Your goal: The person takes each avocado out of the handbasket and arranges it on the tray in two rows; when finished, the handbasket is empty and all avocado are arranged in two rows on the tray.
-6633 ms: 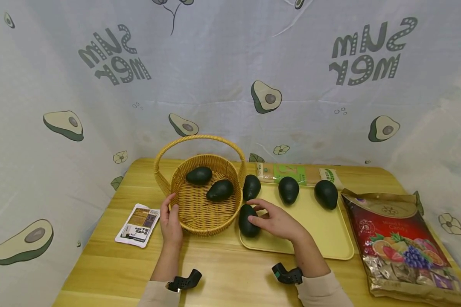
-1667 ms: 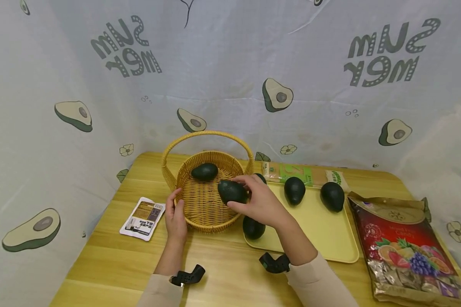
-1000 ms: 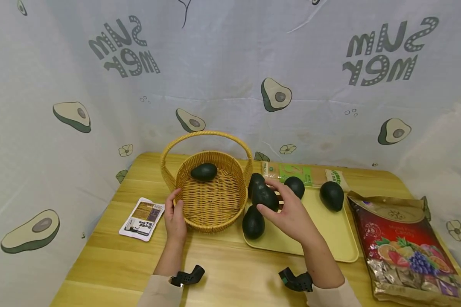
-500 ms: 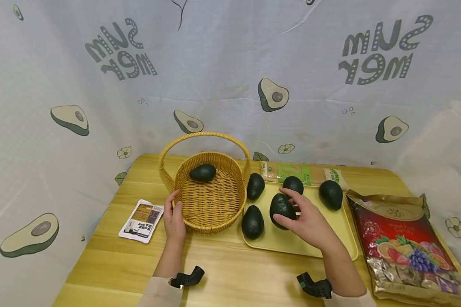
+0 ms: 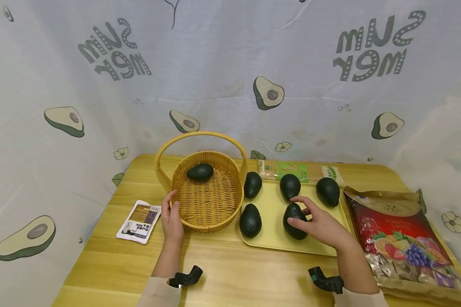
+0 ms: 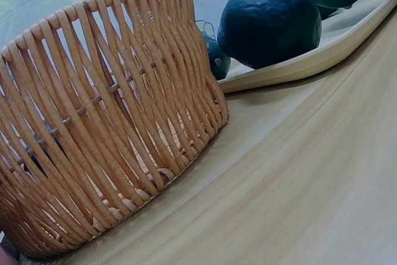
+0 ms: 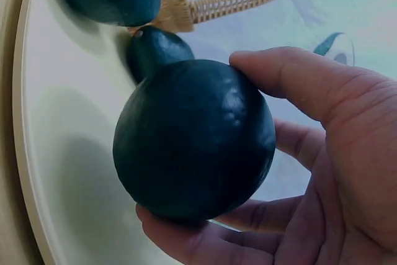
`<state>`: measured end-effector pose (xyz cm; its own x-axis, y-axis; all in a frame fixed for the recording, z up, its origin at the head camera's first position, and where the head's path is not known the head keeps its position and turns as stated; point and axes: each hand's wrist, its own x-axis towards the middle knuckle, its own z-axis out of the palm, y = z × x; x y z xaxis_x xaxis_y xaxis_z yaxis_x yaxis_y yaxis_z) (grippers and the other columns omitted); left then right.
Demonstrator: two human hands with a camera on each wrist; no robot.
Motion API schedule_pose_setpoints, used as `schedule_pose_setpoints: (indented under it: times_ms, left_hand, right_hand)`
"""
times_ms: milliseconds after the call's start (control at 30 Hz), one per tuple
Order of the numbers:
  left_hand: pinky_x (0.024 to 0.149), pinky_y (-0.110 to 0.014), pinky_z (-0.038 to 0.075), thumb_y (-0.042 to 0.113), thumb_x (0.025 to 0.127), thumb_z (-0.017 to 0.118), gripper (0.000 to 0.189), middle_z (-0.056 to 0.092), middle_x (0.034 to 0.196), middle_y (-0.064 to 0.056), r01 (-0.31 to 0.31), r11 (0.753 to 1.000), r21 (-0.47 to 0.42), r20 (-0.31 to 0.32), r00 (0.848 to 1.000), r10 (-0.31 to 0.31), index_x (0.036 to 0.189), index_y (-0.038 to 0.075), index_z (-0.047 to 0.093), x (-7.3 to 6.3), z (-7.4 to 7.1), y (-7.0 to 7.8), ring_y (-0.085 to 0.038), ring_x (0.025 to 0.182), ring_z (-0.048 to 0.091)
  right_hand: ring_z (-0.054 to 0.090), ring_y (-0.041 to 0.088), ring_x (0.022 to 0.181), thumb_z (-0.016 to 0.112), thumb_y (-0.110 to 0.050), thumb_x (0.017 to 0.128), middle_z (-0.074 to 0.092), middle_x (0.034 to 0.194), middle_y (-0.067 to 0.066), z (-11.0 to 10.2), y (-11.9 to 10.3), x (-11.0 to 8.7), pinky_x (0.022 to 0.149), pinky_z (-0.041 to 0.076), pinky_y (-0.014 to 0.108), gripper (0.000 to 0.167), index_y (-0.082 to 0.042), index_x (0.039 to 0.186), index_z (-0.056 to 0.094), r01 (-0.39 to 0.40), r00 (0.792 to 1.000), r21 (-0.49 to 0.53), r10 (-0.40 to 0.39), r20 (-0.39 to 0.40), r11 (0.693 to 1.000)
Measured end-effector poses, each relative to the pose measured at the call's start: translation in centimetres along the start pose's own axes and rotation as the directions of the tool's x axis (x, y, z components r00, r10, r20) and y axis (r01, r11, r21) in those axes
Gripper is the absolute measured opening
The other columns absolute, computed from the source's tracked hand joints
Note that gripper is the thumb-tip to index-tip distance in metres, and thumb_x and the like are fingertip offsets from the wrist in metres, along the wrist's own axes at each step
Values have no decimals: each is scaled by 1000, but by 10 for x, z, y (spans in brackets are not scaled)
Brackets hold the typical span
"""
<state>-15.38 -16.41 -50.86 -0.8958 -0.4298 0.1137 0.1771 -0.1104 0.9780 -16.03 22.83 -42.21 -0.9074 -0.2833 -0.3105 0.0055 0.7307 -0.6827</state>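
In the head view my left hand [image 5: 173,222] holds the left side of a yellow wicker basket [image 5: 212,227], thumb and fingers at its rim. One dark green avocado [image 5: 200,172] lies inside the basket, towards the back. My right hand [image 5: 324,225] grips another avocado [image 5: 294,225] low over the front of a pale yellow tray [image 5: 270,241]. In the right wrist view thumb and fingers span this held avocado [image 7: 193,141]. On the tray are more avocados: one at front left [image 5: 250,221], and a back row of three [image 5: 290,186].
A white printed pouch [image 5: 139,221] lies left of the basket. Behind the tray is a long packet [image 5: 292,170] with a green label. A large red candy bag [image 5: 399,238] lies to the right. An avocado-print curtain [image 5: 215,85] hangs behind the table.
Earlier the basket held two avocados; my right hand has lifted one out and carried it right to the front of the tray. My left hand has stayed at the basket.
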Motion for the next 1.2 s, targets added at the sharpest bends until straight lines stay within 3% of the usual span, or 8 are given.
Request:
schedule_pose_setpoints:
  times_ms: [167,400,533,667,933,1067,1200]
  left_hand:
    - [128,-52,7,12,107,38,38,30,165,-10,-5,1000,6,-6,1000,5,143,1,46,1,0,1,-26,159,10]
    - [127,-52,11,9,106,38,38,34,161,-12,-8,1000,1,-29,1000,8,142,0,47,1,0,2,-26,157,16]
    - [127,-51,11,7,106,37,38,33,162,-11,-4,1000,-2,-24,1000,4,142,-1,46,0,0,1,-25,158,14]
    - [126,-50,12,7,106,37,38,33,162,-10,-6,1000,-9,-25,1000,6,142,-1,46,1,1,1,-24,157,16]
    - [125,-45,17,9,106,38,38,36,161,-10,1,1000,10,-44,999,0,142,1,48,1,2,3,-23,156,19]
    - [124,-43,18,8,106,37,38,36,161,-9,-2,1000,18,-37,999,3,142,0,47,0,2,3,-22,155,20]
    - [119,-33,23,8,106,37,39,36,161,-8,-2,1000,14,-34,999,2,143,0,47,0,2,4,-21,153,23]
  right_hand:
    - [63,34,109,67,-51,95,54,135,27,3,2,3,79,53,43,72,-20,153,39,0,1000,-23,1,21,1000]
    - [62,23,88,71,-50,92,64,112,16,7,3,7,70,48,36,68,-17,146,46,-7,999,-23,8,51,1000]
    - [62,20,79,71,-50,92,63,112,18,7,4,6,69,48,36,68,-15,145,46,-16,998,-19,17,59,1000]
    - [64,21,81,72,-48,92,62,120,23,4,6,3,70,50,36,67,-12,144,47,-2,998,-19,3,66,1000]
    - [65,31,107,76,-39,90,58,130,26,1,8,1,76,53,37,67,-11,144,48,18,994,47,-23,105,999]
    - [65,29,104,76,-38,90,57,130,27,-3,10,-2,76,52,38,67,-10,144,47,21,993,53,-27,117,998]
    - [64,30,105,75,-36,91,56,131,29,-8,12,-6,76,52,38,68,-8,146,45,14,991,66,-22,128,998]
